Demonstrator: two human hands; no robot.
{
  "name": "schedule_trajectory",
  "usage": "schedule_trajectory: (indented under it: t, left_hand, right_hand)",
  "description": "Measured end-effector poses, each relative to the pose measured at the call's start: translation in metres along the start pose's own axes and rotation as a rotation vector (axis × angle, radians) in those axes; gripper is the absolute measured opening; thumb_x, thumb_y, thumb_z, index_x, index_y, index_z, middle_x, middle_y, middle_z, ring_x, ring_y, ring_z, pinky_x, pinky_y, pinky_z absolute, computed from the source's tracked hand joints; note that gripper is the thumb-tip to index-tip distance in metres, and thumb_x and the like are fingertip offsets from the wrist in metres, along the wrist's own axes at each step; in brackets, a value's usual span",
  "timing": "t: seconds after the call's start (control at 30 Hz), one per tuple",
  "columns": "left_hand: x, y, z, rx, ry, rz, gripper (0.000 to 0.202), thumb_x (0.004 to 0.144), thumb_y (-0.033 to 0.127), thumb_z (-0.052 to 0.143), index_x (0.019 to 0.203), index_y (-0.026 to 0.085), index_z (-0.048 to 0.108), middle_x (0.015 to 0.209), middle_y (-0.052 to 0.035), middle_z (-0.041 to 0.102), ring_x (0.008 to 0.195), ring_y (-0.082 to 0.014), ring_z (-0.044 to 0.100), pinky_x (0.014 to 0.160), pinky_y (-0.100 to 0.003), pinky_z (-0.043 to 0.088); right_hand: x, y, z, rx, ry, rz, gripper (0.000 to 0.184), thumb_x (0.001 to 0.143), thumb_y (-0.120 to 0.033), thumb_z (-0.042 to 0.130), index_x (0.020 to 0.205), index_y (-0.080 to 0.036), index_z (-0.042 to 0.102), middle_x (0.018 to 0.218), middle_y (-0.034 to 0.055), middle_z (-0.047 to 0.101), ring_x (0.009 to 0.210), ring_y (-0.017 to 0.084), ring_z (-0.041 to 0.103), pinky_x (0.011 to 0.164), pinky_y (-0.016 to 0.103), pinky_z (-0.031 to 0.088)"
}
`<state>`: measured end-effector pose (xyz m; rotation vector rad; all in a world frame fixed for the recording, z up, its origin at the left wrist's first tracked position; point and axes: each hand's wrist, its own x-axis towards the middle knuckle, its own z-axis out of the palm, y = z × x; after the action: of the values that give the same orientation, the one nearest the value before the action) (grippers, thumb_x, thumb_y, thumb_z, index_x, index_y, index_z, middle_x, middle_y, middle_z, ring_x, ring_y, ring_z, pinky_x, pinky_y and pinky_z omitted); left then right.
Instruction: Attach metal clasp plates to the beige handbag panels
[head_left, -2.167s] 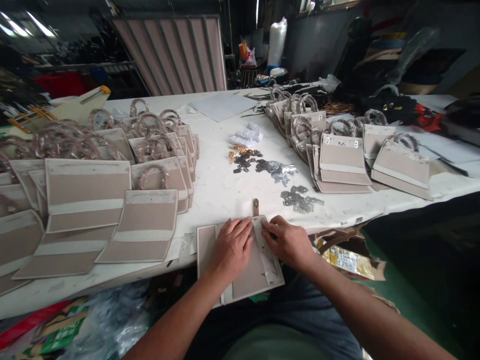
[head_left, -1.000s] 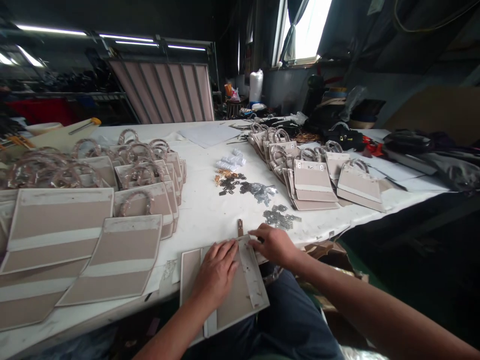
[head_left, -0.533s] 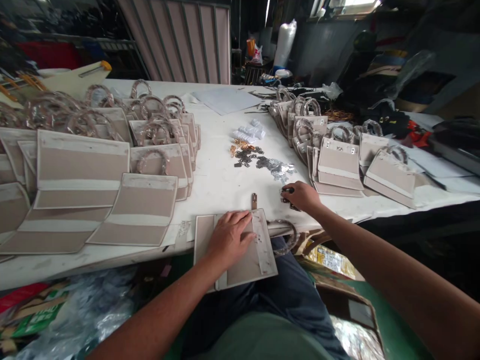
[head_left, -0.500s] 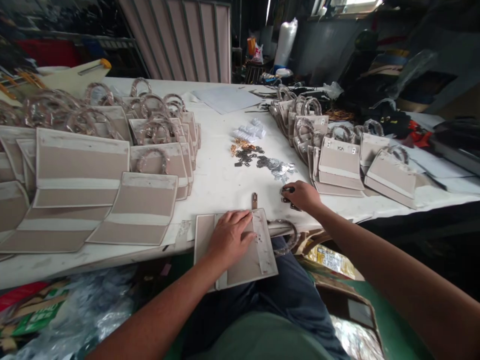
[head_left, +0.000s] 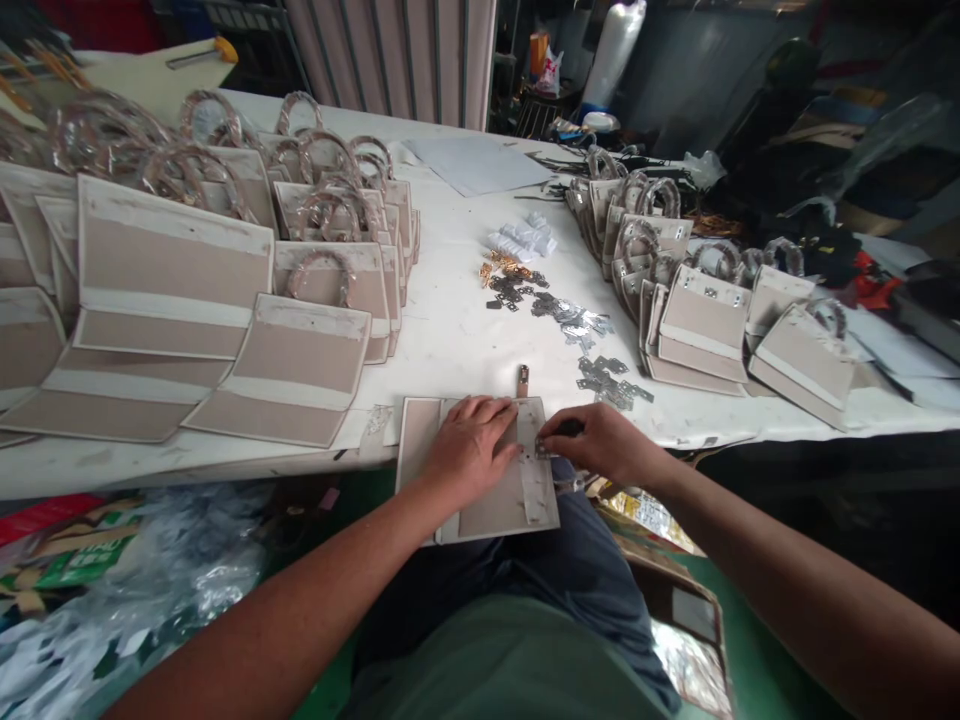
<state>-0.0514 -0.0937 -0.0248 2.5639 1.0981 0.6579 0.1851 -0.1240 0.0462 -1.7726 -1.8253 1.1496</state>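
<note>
**On the table:** white-covered worktable point(head_left: 450, 350), long, scattered with small offcuts; a paper sheet point(head_left: 476, 163) lies at the far side.
**Room:** dim workshop; slatted panel point(head_left: 390, 50) behind the table, bagged white roll point(head_left: 613, 40) beyond it, green floor point(head_left: 757, 630) below.
**Left stacks:** taupe-and-cream bag panels point(head_left: 169, 270), some flat, others standing with clear ring handles point(head_left: 322, 270).
**Right stacks:** matching bag panels point(head_left: 705, 325), upright and leaning, also with ring handles.
**Loose parts:** silver metal plates point(head_left: 570, 318) and gold fittings point(head_left: 501, 268) in piles mid-table, white packets point(head_left: 523, 238) just behind them.
**Containers:** torn cardboard carton point(head_left: 675, 590) on the floor by my right side, crumpled shiny plastic inside.
**Work piece:** one bag panel point(head_left: 495, 520) at the table edge, before me, overhanging toward my lap; a small buckle tab point(head_left: 523, 380) lies just beyond it.
**Left hand point(head_left: 469, 450):** open, flat on the panel, gripping nothing.
**Right hand point(head_left: 604, 440):** fingers closed on a small metal plate point(head_left: 541, 450) at the panel's cream strip.
</note>
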Motion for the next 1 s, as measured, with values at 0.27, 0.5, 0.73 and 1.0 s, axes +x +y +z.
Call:
schedule_trajectory:
  t: [0.27, 0.5, 0.73, 1.0]
  left_hand:
    - [-0.002, 0.001, 0.001, -0.007, -0.001, 0.011, 0.052, 0.097, 0.031, 0.07, 0.148, 0.025, 0.062, 0.149, -0.0099, 0.064, 0.137, -0.033, 0.054, 0.12, -0.056, 0.044]
    - [-0.002, 0.0, 0.001, -0.006, -0.003, 0.01, 0.05, 0.098, 0.031, 0.067, 0.148, 0.023, 0.061, 0.15, -0.0095, 0.063, 0.139, -0.0331, 0.052, 0.121, -0.055, 0.043]
    - [-0.004, -0.001, 0.003, 0.001, 0.008, 0.019, 0.05, 0.099, 0.03, 0.065, 0.148, 0.023, 0.061, 0.15, -0.0092, 0.064, 0.139, -0.0337, 0.052, 0.121, -0.057, 0.042]
    - [-0.004, 0.0, 0.002, -0.003, 0.004, 0.016, 0.052, 0.097, 0.031, 0.067, 0.147, 0.021, 0.062, 0.152, -0.0099, 0.062, 0.14, -0.0337, 0.052, 0.123, -0.055, 0.041]
  right_hand:
    - [0.003, 0.003, 0.04, -0.11, 0.032, -0.022, 0.022, 0.086, -0.022, 0.064, 0.096, -0.021, 0.084, 0.086, 0.0002, 0.082, 0.079, 0.019, 0.072, 0.071, 0.026, 0.049]
    - [0.0, -0.001, 0.046, -0.321, 0.117, -0.018, 0.02, 0.09, -0.024, 0.066, 0.097, -0.025, 0.084, 0.091, 0.002, 0.083, 0.082, 0.022, 0.075, 0.074, 0.028, 0.05]
    - [-0.004, 0.002, 0.056, -0.393, 0.175, 0.004, 0.018, 0.092, -0.027, 0.066, 0.104, -0.026, 0.079, 0.1, 0.003, 0.083, 0.092, 0.023, 0.076, 0.083, 0.03, 0.051]
    - [-0.008, 0.002, 0.059, -0.443, 0.224, 0.002, 0.013, 0.092, -0.027, 0.068, 0.1, -0.027, 0.078, 0.097, 0.002, 0.082, 0.088, 0.023, 0.075, 0.076, 0.03, 0.048]
